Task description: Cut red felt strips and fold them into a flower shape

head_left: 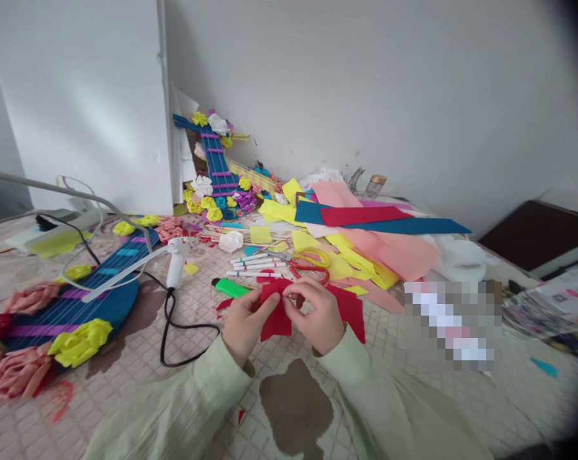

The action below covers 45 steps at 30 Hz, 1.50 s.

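Observation:
Both hands meet over a piece of red crepe paper (pixel 275 324) in the middle of the table. My left hand (pixel 247 321) pinches its left side between thumb and fingers. At its upper right edge, my right hand (pixel 316 314) also pinches, thumb against forefinger. Another red piece (pixel 349 310) lies to the right, partly behind my right hand. Just beyond my hands are a green highlighter (pixel 231 288), several white markers (pixel 256 263) and scissors (pixel 312 263) with red and yellow handles.
On the left lies a blue guitar-shaped craft (pixel 119 300) with paper flowers, beside a white glue gun (pixel 176 265) with a black cord (pixel 163 335). Another decorated guitar shape (pixel 216 160) leans at the back. Coloured paper strips (pixel 389 246) are piled at the back right.

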### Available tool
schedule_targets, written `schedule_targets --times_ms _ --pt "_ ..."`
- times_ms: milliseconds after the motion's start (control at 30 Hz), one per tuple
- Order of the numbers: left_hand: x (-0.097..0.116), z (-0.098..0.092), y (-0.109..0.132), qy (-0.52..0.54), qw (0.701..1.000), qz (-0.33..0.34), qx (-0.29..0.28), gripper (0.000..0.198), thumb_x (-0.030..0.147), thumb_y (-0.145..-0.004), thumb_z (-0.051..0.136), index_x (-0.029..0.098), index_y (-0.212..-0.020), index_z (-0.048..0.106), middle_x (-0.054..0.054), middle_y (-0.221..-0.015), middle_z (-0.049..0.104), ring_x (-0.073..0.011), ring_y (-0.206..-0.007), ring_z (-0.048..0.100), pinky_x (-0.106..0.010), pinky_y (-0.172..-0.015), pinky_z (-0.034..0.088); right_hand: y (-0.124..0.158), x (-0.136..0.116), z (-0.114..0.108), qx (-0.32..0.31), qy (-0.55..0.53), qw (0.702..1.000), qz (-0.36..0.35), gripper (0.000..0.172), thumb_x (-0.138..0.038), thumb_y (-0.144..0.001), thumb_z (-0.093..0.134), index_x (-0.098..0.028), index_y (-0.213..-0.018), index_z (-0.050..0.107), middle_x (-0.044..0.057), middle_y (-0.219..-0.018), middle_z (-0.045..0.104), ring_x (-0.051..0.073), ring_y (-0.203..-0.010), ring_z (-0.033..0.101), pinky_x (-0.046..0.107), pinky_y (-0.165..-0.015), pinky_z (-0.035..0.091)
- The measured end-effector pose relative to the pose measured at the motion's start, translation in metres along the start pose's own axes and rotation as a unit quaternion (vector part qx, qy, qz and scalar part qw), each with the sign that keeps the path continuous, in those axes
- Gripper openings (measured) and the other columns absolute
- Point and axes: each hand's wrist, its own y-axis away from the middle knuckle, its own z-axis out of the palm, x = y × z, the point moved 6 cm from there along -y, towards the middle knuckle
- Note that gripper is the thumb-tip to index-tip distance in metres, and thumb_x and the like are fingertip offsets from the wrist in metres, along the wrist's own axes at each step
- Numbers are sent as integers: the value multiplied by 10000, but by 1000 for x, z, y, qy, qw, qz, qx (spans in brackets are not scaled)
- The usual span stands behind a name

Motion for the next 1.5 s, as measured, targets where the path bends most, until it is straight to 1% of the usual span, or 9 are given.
schedule_targets --times_ms 333,500,667,767,833,1000,1067,1267,1500 --pt "-3 1 0 10 1000 -14 -11 217 307 -653 599 139 -790 614 -13 -709 620 -129 -600 542 -216 -542 427 1 -2 -2 -16 -48 999 10 160 -94 -695 454 -172 -770 572 30 -725 528 128 -643 500 255 -605 427" --pt "-3 -2 0 -28 1000 -13 4 224 324 -652 589 118 -737 616 -21 -651 609 -118 -536 510 -201 -469 390 -1 10 -2 -7 -125 990 60 128 -117 -698 486 -178 -753 585 29 -740 546 132 -671 524 250 -594 441" --pt "-3 -3 1 -26 999 -32 18 245 344 -636 597 113 -717 614 -27 -634 607 -119 -518 508 -202 -451 380 -3 42 -8 60 -239 951 187 210 -145 -661 547 -192 -862 582 54 -954 558 144 -776 563 245 -623 467" --pt "-3 -1 2 -18 999 -48 13 249 346 -629 602 114 -718 613 -32 -629 616 -127 -517 521 -211 -456 392 -5 55 -9 78 -281 925 242 226 -160 -652 561 -181 -876 584 71 -970 582 182 -837 575 253 -593 477" --pt "-2 0 3 -16 998 -55 8 253 346 -623 604 111 -717 613 -35 -616 617 -129 -509 523 -214 -452 391 -6 60 -9 91 -301 915 255 208 -188 -659 566 -173 -866 587 77 -939 601 203 -849 580 267 -581 486" --pt "-2 1 4 -8 998 -55 4 238 331 -625 608 107 -705 608 -37 -621 611 -121 -510 517 -207 -449 385 -6 61 -6 103 -386 882 250 219 -218 -655 585 -173 -869 578 63 -976 593 208 -909 570 368 -794 467" --pt "-2 1 4 -5 999 -54 4 219 319 -629 609 110 -692 604 -30 -614 606 -116 -509 516 -203 -451 385 -5 61 -6 105 -412 866 264 224 -187 -636 585 -174 -860 578 58 -990 586 210 -931 559 366 -808 465" --pt "0 1 3 22 999 -34 5 229 299 -629 612 111 -759 617 -40 -649 632 -140 -550 556 -232 -517 431 -6 50 -5 37 -505 807 304 331 -157 -630 473 -208 -949 545 46 -1186 465 231 -1045 483 209 -521 519" --pt "1 -3 1 -12 1000 -2 7 266 310 -661 590 135 -856 637 -49 -720 659 -144 -572 573 -232 -527 432 -3 30 9 -90 -580 762 274 404 -196 -675 364 -224 -1068 451 42 -1287 345 224 -1075 450 218 -515 520"
